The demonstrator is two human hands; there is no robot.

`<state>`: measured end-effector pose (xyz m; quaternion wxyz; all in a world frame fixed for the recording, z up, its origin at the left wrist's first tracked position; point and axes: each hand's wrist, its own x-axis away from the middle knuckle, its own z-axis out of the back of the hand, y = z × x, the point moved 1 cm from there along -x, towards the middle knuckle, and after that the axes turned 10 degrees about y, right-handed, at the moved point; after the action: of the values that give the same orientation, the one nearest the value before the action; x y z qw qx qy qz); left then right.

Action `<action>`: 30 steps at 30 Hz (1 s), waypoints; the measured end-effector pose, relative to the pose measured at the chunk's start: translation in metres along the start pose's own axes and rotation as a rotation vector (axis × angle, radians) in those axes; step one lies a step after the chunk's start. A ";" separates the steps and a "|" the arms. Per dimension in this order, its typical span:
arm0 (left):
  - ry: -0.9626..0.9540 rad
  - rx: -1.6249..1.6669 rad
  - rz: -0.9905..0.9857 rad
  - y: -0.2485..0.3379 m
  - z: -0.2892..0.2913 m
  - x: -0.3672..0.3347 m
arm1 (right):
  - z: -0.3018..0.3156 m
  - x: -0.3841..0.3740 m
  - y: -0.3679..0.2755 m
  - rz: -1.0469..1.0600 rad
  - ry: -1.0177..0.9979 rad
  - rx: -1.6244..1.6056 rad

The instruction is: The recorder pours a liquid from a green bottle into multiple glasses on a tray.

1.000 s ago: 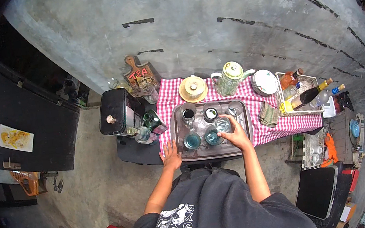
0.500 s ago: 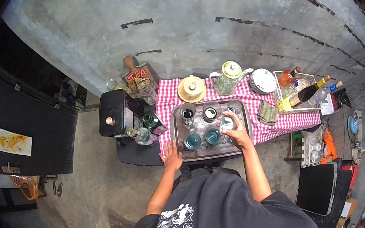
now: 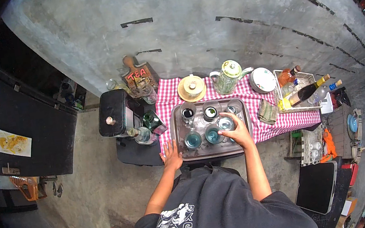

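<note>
My right hand (image 3: 238, 133) grips a clear drinking glass (image 3: 225, 123) over the right part of a metal tray (image 3: 179, 153). Two glasses of bluish liquid, a left one (image 3: 192, 140) and a middle one (image 3: 214, 134), stand in the tray's near row; the held glass is close beside the middle one. Behind them are a glass with dark contents (image 3: 187, 113), another dark-bottomed glass (image 3: 210, 113) and a clear glass (image 3: 232, 107). My left hand (image 3: 172, 156) rests with fingers spread at the tray's left edge, holding nothing.
On the checked cloth (image 3: 170, 88) stand a lidded yellow dish (image 3: 192, 88), a floral teapot (image 3: 231, 77) and stacked plates (image 3: 262, 80). A folded cloth (image 3: 267, 111) and a bottle basket (image 3: 299, 108) lie right. Left are a black box (image 3: 116, 113) and glass bottles (image 3: 143, 136).
My right hand has shifted the held glass slightly left, toward the middle bluish glass. My left hand looks unmoved.
</note>
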<state>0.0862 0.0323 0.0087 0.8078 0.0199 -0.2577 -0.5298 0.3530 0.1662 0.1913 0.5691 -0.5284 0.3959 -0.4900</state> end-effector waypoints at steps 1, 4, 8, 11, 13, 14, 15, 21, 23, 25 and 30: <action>0.004 -0.006 0.001 0.000 0.000 0.000 | 0.001 -0.001 0.000 0.000 -0.001 0.001; 0.002 -0.011 -0.001 0.001 0.001 0.000 | 0.004 -0.003 0.000 0.027 -0.006 0.167; -0.003 -0.004 0.002 0.003 0.005 0.001 | 0.004 -0.003 -0.001 0.072 0.052 0.184; -0.003 -0.014 0.008 0.003 0.006 0.001 | 0.005 -0.004 0.001 0.130 0.107 0.237; -0.008 -0.014 0.012 0.004 0.007 0.001 | 0.007 -0.004 0.003 0.114 0.126 0.293; -0.008 -0.015 0.012 0.004 0.007 0.001 | 0.008 -0.006 0.003 0.125 0.106 0.256; -0.009 -0.017 0.013 0.005 0.007 0.001 | 0.009 -0.007 0.004 0.136 0.084 0.220; -0.007 -0.022 0.014 0.005 0.007 0.002 | 0.012 -0.010 0.000 0.168 0.038 0.221; -0.008 -0.024 0.016 0.005 0.008 0.002 | 0.011 -0.009 -0.005 0.166 0.034 0.248; -0.008 -0.019 0.017 0.005 0.008 0.002 | 0.011 -0.009 -0.007 0.166 0.031 0.276; -0.005 -0.024 0.015 0.006 0.008 0.002 | 0.010 -0.010 -0.005 0.141 0.068 0.314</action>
<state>0.0883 0.0346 0.0184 0.8113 0.0068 -0.2536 -0.5267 0.3599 0.1779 0.1968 0.6641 -0.3870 0.3694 -0.5222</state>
